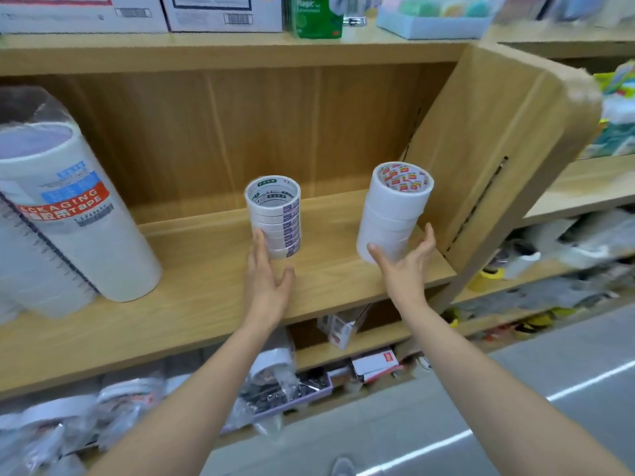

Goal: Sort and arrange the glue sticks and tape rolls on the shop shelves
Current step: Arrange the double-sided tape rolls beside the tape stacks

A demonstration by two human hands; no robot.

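- The stack of wide tape rolls was in the right hand. The thumb lay on the left of its lowest roll and the fingers curled round the right side, so the hand clamped the base from below.
- The long axis of this stack ran nearly upright, with the top leaning a little to the right, toward the side panel. Whether its bottom touched the shelf board, I could not tell.
- The stack of narrow tape rolls stood upright on the board, just left of the wide one and apart from it. The left hand was at its foot, with straight fingers laid against the left side and the thumb spread away, not closed round it.
- I judged that the next move depended on the free board between the wide stack and the panel; the right hand was the nearer one.
- Both stacks were smooth white cylinders with hollow printed cores. The shelf was pale wood laminate. A large pack of packaging tape, in clear wrap, leaned at the far left.
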